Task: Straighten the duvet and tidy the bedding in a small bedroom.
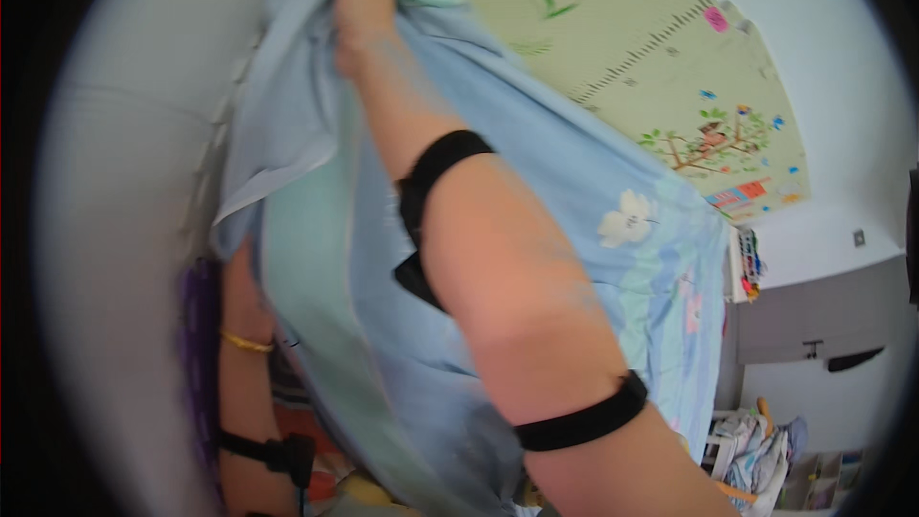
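Observation:
A large light-blue and mint bed cover (pixel 440 258) with white flowers hangs in front of me, raised high at the upper left and spreading toward the lower right. My right hand (pixel 362 14) is up near its top edge, closed on the bunched cloth; a fold hides the fingertips. Black straps circle that arm. At the left my left hand (pixel 244 273) goes up behind a hanging flap of the cover, so its fingers are hidden. A yellow bracelet (pixel 247 341) sits on that wrist, and a black strap with a small device (pixel 292 460) is lower on the forearm.
A pale wall (pixel 134 230) stands close on the left, beside a purple object (pixel 199 354). Behind the cover is a green wall panel (pixel 593 29) with flower and branch decals. At right are a grey cabinet (pixel 795 325) and piled clothes (pixel 761 460).

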`<move>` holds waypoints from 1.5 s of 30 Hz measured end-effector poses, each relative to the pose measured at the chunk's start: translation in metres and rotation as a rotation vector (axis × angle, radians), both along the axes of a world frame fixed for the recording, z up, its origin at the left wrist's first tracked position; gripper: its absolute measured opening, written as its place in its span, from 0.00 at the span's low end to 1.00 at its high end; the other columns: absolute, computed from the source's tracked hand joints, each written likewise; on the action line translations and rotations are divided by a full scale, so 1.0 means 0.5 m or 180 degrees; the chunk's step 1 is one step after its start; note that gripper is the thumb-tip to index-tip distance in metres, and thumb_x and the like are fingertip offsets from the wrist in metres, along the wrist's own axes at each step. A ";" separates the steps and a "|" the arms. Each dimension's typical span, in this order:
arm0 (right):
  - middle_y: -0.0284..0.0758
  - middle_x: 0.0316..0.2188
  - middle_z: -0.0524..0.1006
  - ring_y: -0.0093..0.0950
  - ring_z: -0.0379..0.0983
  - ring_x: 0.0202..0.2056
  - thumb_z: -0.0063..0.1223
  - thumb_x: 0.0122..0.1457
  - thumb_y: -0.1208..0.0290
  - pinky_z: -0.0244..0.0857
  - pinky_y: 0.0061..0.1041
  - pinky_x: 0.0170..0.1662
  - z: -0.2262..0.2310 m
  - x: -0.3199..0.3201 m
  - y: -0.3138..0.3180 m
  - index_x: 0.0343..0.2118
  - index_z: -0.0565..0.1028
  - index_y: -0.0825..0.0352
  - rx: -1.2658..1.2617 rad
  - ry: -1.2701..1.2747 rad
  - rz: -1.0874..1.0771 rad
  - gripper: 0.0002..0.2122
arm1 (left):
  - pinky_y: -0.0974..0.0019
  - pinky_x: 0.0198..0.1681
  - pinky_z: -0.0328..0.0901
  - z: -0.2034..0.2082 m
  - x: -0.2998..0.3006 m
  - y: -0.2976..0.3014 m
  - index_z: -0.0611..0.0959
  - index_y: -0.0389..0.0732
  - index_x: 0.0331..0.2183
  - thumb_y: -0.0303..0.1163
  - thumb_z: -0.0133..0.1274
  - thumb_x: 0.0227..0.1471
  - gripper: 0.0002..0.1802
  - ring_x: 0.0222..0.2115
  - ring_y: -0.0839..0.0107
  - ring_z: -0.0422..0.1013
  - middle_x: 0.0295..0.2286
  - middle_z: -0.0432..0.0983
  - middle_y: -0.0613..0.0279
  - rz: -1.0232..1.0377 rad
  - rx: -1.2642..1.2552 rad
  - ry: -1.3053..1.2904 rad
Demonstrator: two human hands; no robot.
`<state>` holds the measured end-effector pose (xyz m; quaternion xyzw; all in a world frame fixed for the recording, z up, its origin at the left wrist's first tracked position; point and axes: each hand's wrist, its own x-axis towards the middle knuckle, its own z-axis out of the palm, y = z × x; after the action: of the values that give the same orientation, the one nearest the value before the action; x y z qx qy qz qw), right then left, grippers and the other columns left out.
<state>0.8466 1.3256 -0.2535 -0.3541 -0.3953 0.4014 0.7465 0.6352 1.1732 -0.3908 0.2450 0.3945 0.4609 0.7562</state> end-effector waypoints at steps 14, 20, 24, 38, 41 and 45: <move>0.43 0.41 0.71 0.33 0.68 0.41 0.38 0.56 0.48 0.62 0.30 0.44 -0.117 0.124 -0.019 0.47 0.66 0.78 -0.2175 -0.3309 -0.0199 0.31 | 0.61 0.48 0.60 -0.197 0.034 0.039 0.74 0.33 0.44 0.45 0.37 0.56 0.25 0.45 0.49 0.67 0.42 0.71 0.42 0.0320 0.0699 0.2986; 0.47 0.40 0.72 0.36 0.68 0.42 0.33 0.57 0.47 0.62 0.30 0.45 -0.158 0.130 -0.040 0.45 0.68 0.77 -0.2313 -0.2321 -0.0188 0.31 | 0.60 0.53 0.55 -0.258 0.017 0.051 0.68 0.34 0.50 0.55 0.28 0.56 0.36 0.52 0.47 0.59 0.49 0.64 0.39 -0.0413 0.0270 0.3318; 0.39 0.48 0.67 0.30 0.64 0.48 0.35 0.57 0.45 0.56 0.28 0.52 -0.090 0.078 -0.049 0.53 0.62 0.73 -0.1943 -0.1853 0.0153 0.32 | 0.63 0.55 0.53 -0.269 0.015 0.064 0.66 0.33 0.52 0.59 0.27 0.55 0.40 0.54 0.51 0.57 0.51 0.61 0.41 -0.0323 0.0303 0.2733; 0.37 0.59 0.56 0.31 0.50 0.60 0.31 0.60 0.59 0.41 0.24 0.60 -0.173 0.046 0.029 0.58 0.56 0.69 -0.1087 -0.2087 0.0476 0.26 | 0.59 0.54 0.53 -0.093 0.105 -0.044 0.68 0.34 0.49 0.43 0.48 0.51 0.29 0.52 0.51 0.59 0.49 0.64 0.44 0.0823 0.1147 0.2653; 0.40 0.59 0.56 0.33 0.51 0.59 0.31 0.58 0.60 0.42 0.25 0.60 -0.166 -0.066 0.028 0.57 0.56 0.70 -0.0672 -0.2188 0.0220 0.26 | 0.57 0.55 0.53 -0.060 0.096 -0.090 0.67 0.39 0.50 0.33 0.51 0.47 0.27 0.51 0.53 0.59 0.49 0.62 0.49 0.0609 0.4227 0.4017; 0.54 0.57 0.55 0.45 0.50 0.59 0.40 0.54 0.59 0.44 0.30 0.61 -0.225 -0.070 0.069 0.56 0.52 0.77 -0.1094 -0.1698 0.0100 0.32 | 0.47 0.55 0.50 -0.151 0.165 -0.077 0.64 0.44 0.53 0.41 0.50 0.49 0.30 0.53 0.51 0.56 0.52 0.59 0.51 -0.1689 0.4160 0.3476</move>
<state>0.8115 1.3601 -0.3659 -0.5617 -0.5089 0.3667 0.5395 0.7175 1.1349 -0.4664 0.8960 0.2885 0.2225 0.2540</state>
